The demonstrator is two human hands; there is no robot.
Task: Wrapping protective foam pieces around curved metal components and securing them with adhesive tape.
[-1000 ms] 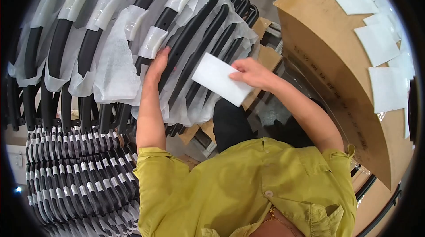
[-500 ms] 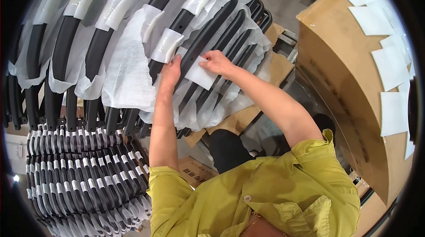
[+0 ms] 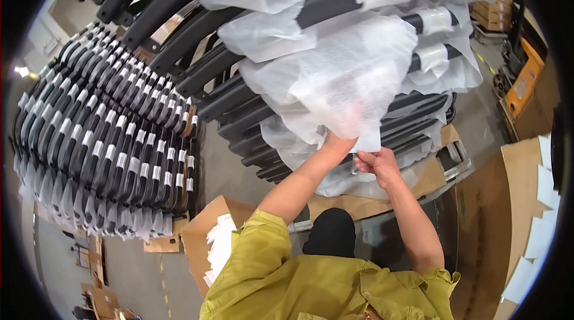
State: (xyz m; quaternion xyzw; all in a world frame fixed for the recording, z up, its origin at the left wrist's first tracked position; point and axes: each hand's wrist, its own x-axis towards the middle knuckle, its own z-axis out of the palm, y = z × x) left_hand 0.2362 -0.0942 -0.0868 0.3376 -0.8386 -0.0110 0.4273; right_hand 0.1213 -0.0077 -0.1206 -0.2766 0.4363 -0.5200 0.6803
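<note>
In the head view, a stack of black bars (image 3: pixel 326 6) has a thin white sheet (image 3: pixel 359 63) draped over it. The left hand (image 3: pixel 345 141) reaches under that sheet at the stack's near side; its fingers are covered, so I cannot tell how open they are or what they hold. Just beside it, at the stack's near side, the right hand (image 3: pixel 381 164) pinches the white pad (image 3: pixel 369 139) by its lower edge, thumb and forefinger closed. Left of the stack stand more wrapped bars (image 3: pixel 107 135); right of it, a carton (image 3: pixel 520 200)
</note>
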